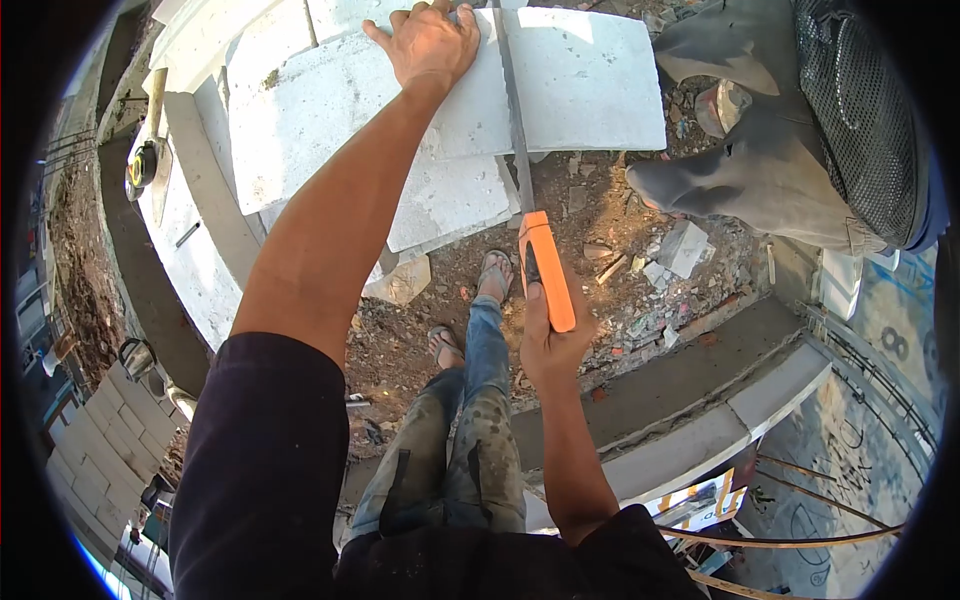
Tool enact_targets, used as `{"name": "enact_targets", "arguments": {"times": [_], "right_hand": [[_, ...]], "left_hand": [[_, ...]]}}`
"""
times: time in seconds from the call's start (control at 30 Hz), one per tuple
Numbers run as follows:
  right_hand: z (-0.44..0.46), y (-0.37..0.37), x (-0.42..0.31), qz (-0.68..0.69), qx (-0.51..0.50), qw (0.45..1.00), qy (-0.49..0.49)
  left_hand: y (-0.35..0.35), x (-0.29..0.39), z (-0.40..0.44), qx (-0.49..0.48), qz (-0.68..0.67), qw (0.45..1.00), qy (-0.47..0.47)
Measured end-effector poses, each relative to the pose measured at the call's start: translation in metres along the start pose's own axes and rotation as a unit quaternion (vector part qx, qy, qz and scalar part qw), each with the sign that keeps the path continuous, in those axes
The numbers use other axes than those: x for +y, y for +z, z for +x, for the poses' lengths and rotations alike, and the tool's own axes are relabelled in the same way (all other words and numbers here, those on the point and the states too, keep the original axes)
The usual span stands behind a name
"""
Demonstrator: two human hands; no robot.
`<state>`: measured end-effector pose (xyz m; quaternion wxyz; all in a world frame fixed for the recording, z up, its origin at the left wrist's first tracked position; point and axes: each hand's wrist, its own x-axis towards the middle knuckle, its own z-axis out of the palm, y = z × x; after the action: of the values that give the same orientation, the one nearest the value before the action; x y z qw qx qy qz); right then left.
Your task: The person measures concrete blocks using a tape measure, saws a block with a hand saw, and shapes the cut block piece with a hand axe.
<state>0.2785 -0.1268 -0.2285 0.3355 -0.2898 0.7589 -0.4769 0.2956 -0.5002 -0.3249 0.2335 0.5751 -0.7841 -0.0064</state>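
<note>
The right hand is closed around the orange handle of a handsaw, the thumb lying along the handle's side. From that grip the long grey blade runs up and away from the body, across a pale aerated concrete block; the far end of the blade runs out of sight at the top edge of the view. The left hand lies palm down on this block, just left of the blade, with its fingers spread and the thumb near the saw. Right of the blade extends a pale block section; whether it is fully parted from the left side, I cannot tell. Beneath the near edge lies another pale slab. Further left, a trowel with a wooden handle rests on a pale block surface, and a black and yellow tape measure sits against it. Under the saw handle, the person's feet, in flip-flops, stand on ground strewn with rubble. To the right, another person's bent knees in grey trousers are close to the block section, beside black mesh. Nearer the body, a mortar-topped low wall curves behind the rubble.
</note>
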Motion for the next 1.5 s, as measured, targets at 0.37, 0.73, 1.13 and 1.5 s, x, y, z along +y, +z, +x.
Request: {"name": "enact_targets", "arguments": {"times": [0.37, 0.73, 1.13, 1.5], "right_hand": [[0.006, -0.003, -0.003, -0.014, -0.015, 1.000, -0.018], [-0.020, -0.013, 0.018, -0.031, -0.012, 0.999, -0.006], [-0.057, -0.030, 0.059, 0.028, -0.006, 0.999, -0.032], [-0.071, -0.025, 0.044, -0.030, 0.017, 0.998, -0.053]], "left_hand": [[-0.007, 0.005, -0.001, -0.002, 0.011, 1.000, -0.012], [-0.018, 0.005, -0.022, -0.128, 0.019, 0.991, -0.037], [-0.010, 0.004, -0.009, -0.077, -0.021, 0.997, -0.022], [-0.019, 0.006, -0.003, -0.090, -0.022, 0.995, -0.040]]}}
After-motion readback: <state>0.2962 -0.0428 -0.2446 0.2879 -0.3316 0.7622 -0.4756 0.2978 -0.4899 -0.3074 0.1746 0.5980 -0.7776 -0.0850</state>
